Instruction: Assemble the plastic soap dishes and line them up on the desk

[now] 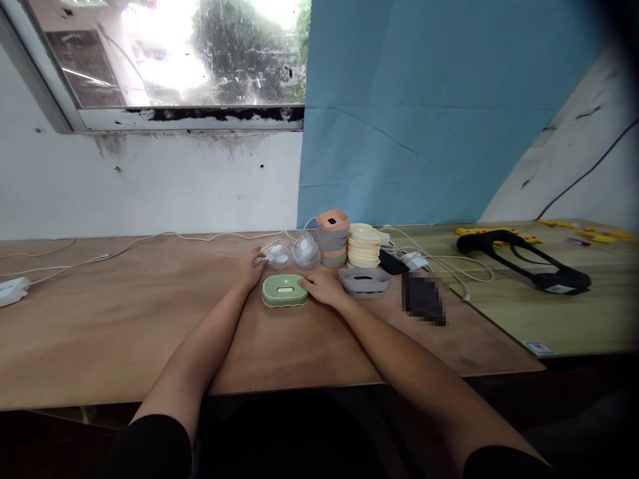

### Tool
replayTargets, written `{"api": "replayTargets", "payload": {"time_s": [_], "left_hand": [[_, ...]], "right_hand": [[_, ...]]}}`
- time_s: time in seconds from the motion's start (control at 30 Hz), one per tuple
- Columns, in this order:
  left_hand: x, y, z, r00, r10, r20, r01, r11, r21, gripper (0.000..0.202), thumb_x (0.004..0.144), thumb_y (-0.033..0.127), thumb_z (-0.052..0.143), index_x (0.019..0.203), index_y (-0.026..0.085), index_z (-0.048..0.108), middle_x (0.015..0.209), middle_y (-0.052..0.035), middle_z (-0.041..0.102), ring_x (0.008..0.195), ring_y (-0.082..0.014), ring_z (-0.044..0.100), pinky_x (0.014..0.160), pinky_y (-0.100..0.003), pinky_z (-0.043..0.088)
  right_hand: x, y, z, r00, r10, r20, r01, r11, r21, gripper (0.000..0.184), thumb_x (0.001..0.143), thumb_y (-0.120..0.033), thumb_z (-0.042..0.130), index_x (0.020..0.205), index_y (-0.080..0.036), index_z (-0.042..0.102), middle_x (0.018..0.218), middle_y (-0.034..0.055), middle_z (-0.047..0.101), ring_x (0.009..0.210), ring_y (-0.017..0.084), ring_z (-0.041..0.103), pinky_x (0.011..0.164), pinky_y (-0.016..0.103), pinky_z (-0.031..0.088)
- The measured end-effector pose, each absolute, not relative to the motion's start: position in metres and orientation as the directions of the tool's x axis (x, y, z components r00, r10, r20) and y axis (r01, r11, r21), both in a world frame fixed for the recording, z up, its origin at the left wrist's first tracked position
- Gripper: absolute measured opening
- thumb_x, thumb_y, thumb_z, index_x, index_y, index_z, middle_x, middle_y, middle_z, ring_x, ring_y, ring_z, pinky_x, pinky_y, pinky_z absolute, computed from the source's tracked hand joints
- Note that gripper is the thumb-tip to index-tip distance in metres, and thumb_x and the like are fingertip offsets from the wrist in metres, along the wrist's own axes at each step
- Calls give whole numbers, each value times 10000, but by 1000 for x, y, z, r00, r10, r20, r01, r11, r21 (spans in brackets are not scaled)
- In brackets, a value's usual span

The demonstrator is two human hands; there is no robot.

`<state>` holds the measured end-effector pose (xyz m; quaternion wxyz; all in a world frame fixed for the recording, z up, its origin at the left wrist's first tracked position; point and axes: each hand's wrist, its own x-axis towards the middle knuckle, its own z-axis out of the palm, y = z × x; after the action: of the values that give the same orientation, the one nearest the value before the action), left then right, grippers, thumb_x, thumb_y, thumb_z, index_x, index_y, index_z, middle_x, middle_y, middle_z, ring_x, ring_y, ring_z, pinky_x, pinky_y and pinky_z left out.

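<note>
A light green, rounded plastic case (285, 301) with an oblong slot in its top rests on the brown table in front of me. My right hand (323, 287) grips its right end, fingertips at the rim. Farther back, my left hand (251, 267) has its fingers at the left edge of a clear plastic cover (280, 258), seemingly pinching it. Another clear dome-shaped cover (305, 250) stands just right of that one. Beside my right hand lies a grey slotted case (364, 285). Behind it rise a stack of orange, grey and green cases (333, 241) and a stack of cream-coloured pieces (364, 249).
White cables run along the wall to a white adapter (415, 260) and a power strip (14, 291). A black object (393, 262) and a pixelated dark patch (423, 297) lie right. A black frame-like object (529, 263) sits on the adjoining yellowish table (504, 313).
</note>
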<state>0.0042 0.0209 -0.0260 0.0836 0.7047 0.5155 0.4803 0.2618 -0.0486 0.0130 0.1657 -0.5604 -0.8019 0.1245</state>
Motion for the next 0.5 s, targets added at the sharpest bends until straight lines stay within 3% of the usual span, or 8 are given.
{"api": "replayTargets", "payload": {"time_s": [0.27,0.5], "left_hand": [[9,18,-20,-66,762,645,481,-542,689,223,844,365,565,963,177,580,1304,-144,546,1213,-226,527,884,-359,507],[10,9,-11,-124,751,649,482,-526,701,186,879,363,512,945,190,538,1277,-138,546,1202,-220,528,934,-371,470]], "right_hand": [[262,-48,12,-327,935,136,857,354,-374,533,923,-548,370,667,-173,650,708,46,671,645,146,550,555,249,255],[263,-46,9,-326,935,138,857,354,-375,539,926,-549,365,678,-176,665,695,43,664,634,147,543,559,252,265]]}}
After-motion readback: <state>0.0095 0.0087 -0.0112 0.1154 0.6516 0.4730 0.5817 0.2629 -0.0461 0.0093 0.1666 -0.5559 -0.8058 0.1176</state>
